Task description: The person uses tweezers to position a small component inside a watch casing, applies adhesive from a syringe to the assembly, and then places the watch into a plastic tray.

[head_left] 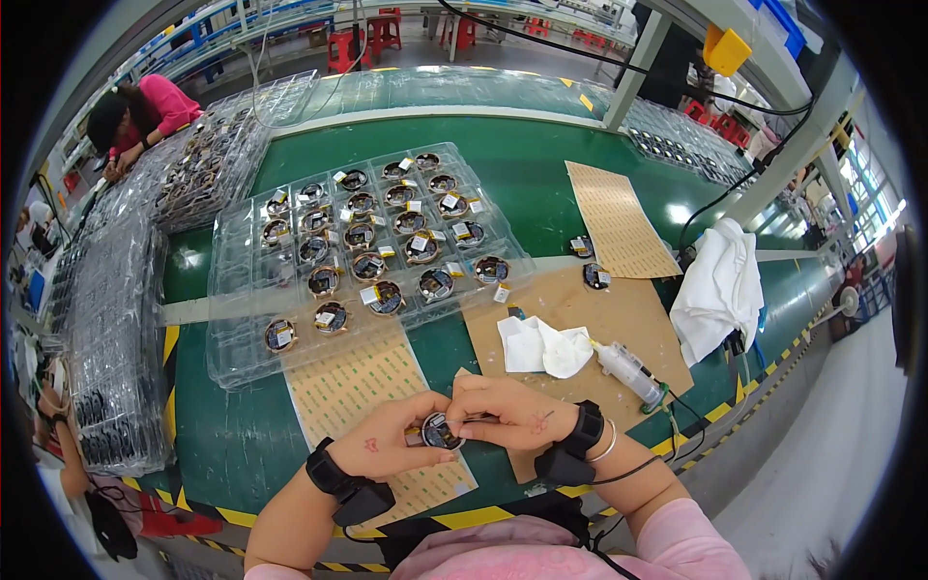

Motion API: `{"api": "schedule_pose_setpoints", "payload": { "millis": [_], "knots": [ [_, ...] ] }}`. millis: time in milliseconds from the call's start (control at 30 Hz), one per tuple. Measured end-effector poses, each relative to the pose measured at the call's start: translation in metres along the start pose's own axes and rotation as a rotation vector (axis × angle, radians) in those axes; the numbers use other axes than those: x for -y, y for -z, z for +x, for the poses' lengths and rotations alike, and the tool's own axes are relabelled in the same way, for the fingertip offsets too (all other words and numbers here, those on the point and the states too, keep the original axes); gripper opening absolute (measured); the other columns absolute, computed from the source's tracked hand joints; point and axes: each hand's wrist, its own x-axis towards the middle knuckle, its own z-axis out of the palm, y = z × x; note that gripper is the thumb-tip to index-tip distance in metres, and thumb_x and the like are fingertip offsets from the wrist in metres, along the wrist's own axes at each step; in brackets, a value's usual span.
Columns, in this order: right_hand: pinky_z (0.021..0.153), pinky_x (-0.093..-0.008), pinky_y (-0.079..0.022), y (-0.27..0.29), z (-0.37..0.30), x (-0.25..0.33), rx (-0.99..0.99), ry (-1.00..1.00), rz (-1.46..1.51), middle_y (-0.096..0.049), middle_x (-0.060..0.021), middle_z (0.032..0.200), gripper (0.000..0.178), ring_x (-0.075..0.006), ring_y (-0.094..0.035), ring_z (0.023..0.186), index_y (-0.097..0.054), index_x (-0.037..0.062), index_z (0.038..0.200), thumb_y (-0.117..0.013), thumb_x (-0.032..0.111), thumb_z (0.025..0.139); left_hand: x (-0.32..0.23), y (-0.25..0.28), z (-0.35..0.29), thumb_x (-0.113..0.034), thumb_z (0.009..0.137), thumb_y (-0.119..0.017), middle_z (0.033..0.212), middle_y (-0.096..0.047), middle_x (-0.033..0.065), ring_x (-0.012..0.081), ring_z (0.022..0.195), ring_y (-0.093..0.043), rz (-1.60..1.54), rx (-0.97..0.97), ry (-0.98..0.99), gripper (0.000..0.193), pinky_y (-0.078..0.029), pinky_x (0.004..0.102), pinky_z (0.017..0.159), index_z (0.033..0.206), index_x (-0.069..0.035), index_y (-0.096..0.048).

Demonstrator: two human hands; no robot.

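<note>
Close to my body, my left hand (391,437) is closed around the edge of a small round electronic module (442,432) with a dark circuit face and a metallic rim. My right hand (507,411) meets it from the other side, its fingers pinched at the module's edge. A thin metal tool (480,418), its exact kind unclear, lies within the right hand's grip. Beneath the hands is a tan sheet (353,387) with rows of small adhesive pieces. Beyond them, a clear plastic tray (232,329) holds several similar round modules with white-and-yellow tabs.
A brown board (619,333) to the right bears a folded white cloth (543,348), a clear dispensing syringe (628,372) and two loose modules (596,277). Another tan sheet (619,222) and a white cloth bundle (720,290) are farther right. Stacked trays (121,358) and a co-worker (145,116) are left.
</note>
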Motion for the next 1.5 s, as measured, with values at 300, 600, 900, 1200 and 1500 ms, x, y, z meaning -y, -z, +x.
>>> {"api": "schedule_pose_setpoints", "payload": {
  "millis": [300, 600, 900, 1200, 1500],
  "knots": [
    [0.062, -0.0303, -0.043, 0.008, -0.004, 0.003, -0.34, -0.263, 0.004, -0.053, -0.0082, 0.079, 0.006, -0.021, -0.053, 0.068, -0.061, 0.0042, 0.092, -0.062, 0.008, 0.088, 0.001, 0.012, 0.002, 0.001, 0.08, -0.073, 0.112, -0.059, 0.0024, 0.0096, 0.098, -0.058, -0.058, -0.199, -0.043, 0.053, -0.051, 0.0247, 0.081, 0.128, -0.004, -0.051],
    [0.06, -0.0335, -0.047, -0.005, 0.005, -0.011, -0.406, -0.278, -0.453, -0.06, -0.0106, 0.078, 0.01, -0.0223, -0.06, 0.066, -0.067, 0.0034, 0.089, -0.066, 0.012, 0.085, 0.009, 0.016, 0.007, 0.002, 0.08, -0.071, 0.11, -0.059, 0.0026, 0.0088, 0.095, -0.058, -0.039, -0.37, -0.093, 0.054, -0.051, 0.0233, 0.078, 0.129, -0.005, -0.051],
    [0.06, -0.0351, -0.049, -0.017, 0.009, -0.011, -0.34, -0.273, -0.62, -0.061, -0.0081, 0.077, 0.016, -0.025, -0.063, 0.069, -0.064, 0.0052, 0.091, -0.07, 0.016, 0.082, 0.005, 0.015, 0.009, 0.002, 0.082, -0.07, 0.1, -0.06, 0.002, 0.006, 0.073, -0.058, -0.136, -0.444, -0.07, 0.052, -0.05, 0.0215, 0.061, 0.129, -0.005, -0.05],
    [0.056, -0.028, -0.046, -0.007, 0.007, 0.006, -0.496, -0.391, -0.355, -0.051, -0.0013, 0.068, 0.018, -0.0138, -0.055, 0.058, -0.061, 0.004, 0.097, -0.062, 0.021, 0.093, 0.005, 0.015, 0.005, 0.002, 0.082, -0.07, 0.1, -0.061, 0.0015, 0.0066, 0.079, -0.059, -0.143, -0.46, -0.05, 0.052, -0.05, 0.021, 0.064, 0.129, -0.006, -0.05],
    [0.061, -0.0246, -0.045, 0.008, -0.008, 0.006, -0.695, -0.192, 0.173, -0.049, -0.0043, 0.079, 0.041, -0.0122, -0.055, 0.067, -0.06, -0.0004, 0.091, -0.035, 0.029, 0.105, 0.001, 0.001, 0.005, 0.004, 0.08, -0.071, 0.114, -0.057, 0.0021, 0.0089, 0.1, -0.057, -0.01, -0.325, -0.073, 0.052, -0.053, 0.0233, 0.079, 0.127, -0.006, -0.051]
  ]
}}
